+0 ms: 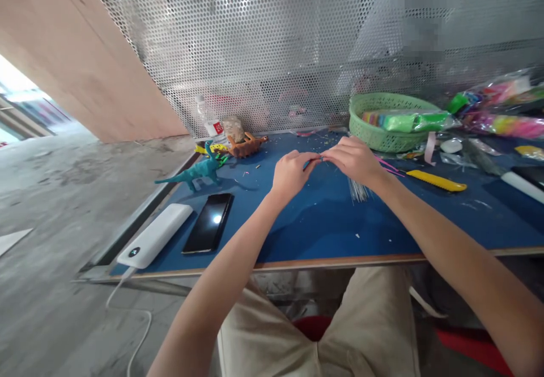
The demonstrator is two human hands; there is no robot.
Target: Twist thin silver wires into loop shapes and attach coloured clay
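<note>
Both my hands meet over the middle of the blue table top. My left hand and my right hand pinch the two ends of a thin blue stick held between their fingertips. Under my right wrist lies a small bundle of thin pale wires. A yellow tool and pink strips lie just right of my right hand.
A green basket holding coloured clay packs stands at the back right, with more packs beside it. A teal toy dinosaur and an orange one stand at the back left. A black phone and white power bank lie near the left edge. Perforated metal screen behind.
</note>
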